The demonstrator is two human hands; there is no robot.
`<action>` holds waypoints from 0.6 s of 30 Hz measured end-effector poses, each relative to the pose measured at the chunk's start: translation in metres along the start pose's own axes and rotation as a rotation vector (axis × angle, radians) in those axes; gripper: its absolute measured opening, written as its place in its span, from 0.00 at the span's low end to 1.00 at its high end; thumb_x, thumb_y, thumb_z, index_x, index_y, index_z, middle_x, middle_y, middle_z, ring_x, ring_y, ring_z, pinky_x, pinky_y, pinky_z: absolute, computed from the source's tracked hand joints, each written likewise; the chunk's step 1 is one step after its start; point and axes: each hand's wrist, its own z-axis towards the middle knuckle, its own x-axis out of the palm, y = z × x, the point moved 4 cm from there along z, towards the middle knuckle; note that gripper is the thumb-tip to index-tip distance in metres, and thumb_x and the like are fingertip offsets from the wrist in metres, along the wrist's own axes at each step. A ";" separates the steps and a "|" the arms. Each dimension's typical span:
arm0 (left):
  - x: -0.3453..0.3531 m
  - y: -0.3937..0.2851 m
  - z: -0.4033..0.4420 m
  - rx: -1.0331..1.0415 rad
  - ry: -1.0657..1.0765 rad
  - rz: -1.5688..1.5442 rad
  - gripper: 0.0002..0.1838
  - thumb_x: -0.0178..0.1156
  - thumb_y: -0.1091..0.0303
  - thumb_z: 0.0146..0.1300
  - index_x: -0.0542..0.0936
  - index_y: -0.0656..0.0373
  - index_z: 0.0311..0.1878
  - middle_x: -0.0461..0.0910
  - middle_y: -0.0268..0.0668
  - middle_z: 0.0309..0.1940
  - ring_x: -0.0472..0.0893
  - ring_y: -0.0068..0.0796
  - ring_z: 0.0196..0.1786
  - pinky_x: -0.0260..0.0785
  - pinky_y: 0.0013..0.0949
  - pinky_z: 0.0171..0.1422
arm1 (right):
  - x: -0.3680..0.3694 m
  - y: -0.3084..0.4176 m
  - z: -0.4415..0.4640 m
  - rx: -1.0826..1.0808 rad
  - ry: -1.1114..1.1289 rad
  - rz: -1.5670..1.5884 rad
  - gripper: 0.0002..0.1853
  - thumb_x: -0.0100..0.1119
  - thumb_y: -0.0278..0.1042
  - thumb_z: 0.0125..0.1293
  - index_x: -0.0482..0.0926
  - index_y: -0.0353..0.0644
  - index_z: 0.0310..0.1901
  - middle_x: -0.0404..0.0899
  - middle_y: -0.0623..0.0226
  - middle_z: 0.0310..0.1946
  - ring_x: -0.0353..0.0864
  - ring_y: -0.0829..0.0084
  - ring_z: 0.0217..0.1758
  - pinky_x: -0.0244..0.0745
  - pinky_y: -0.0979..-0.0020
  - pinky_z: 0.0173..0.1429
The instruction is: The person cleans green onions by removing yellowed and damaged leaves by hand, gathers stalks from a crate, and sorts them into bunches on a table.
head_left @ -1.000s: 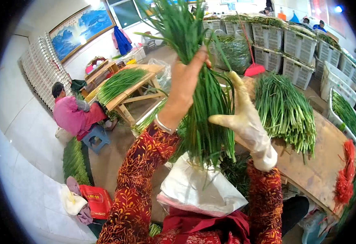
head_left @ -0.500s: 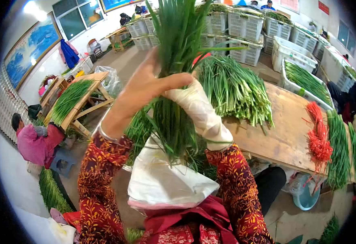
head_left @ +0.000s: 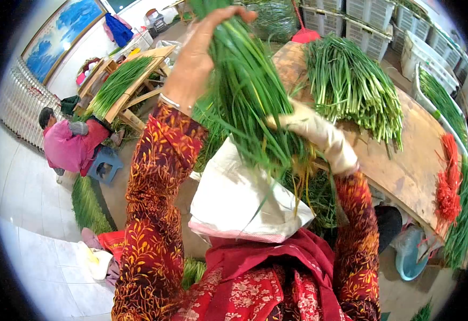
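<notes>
A big bunch of long green garlic chives [head_left: 250,80] hangs at a slant in front of me, its leaves fanning out downward. My left hand [head_left: 196,59], bare, is closed around the upper part of the bunch. Lower down on the right, my right hand [head_left: 314,128] in a whitish glove grips the side of the leaves; its thumb lies in front and the other fingers are hidden. Some yellowish strands [head_left: 301,182] dangle below that hand. Beneath the leaf ends, a white sack cloth [head_left: 250,198] covers my lap.
On the wooden table [head_left: 405,160] at right lie a pile of chives [head_left: 351,85], red ties [head_left: 448,182] and more chives. White crates [head_left: 370,37] are stacked behind. A blue basin [head_left: 411,254] stands below the table. A person in pink [head_left: 70,142] sits at left by another bench.
The bunch has tilted from upright to slanting. My left hand has moved up along it, and my right hand has moved apart from the left, down to the right. The view has shifted.
</notes>
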 end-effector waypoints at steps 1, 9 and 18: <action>-0.019 -0.002 0.005 0.046 -0.103 -0.089 0.12 0.58 0.64 0.55 0.76 0.62 0.39 0.78 0.43 0.42 0.80 0.37 0.39 0.75 0.40 0.45 | -0.013 -0.044 -0.012 0.072 -0.027 -0.055 0.45 0.67 0.47 0.48 0.53 0.39 0.64 0.68 0.62 0.55 0.67 0.72 0.56 0.60 0.72 0.61; -0.133 -0.020 -0.009 -0.114 -0.422 -0.027 0.07 0.58 0.67 0.56 0.77 0.61 0.32 0.78 0.38 0.30 0.79 0.30 0.31 0.75 0.34 0.38 | 0.002 -0.122 -0.099 0.412 -0.401 -0.029 0.14 0.43 0.41 0.62 0.72 0.42 0.26 0.60 0.79 0.14 0.56 0.84 0.15 0.50 0.80 0.19; -0.153 -0.038 -0.017 0.010 -0.500 -0.183 0.07 0.55 0.65 0.59 0.75 0.58 0.29 0.78 0.35 0.28 0.78 0.28 0.30 0.74 0.33 0.36 | 0.008 -0.154 -0.176 0.433 -0.821 0.313 0.11 0.46 0.43 0.64 0.72 0.44 0.37 0.69 0.74 0.22 0.61 0.83 0.17 0.55 0.80 0.19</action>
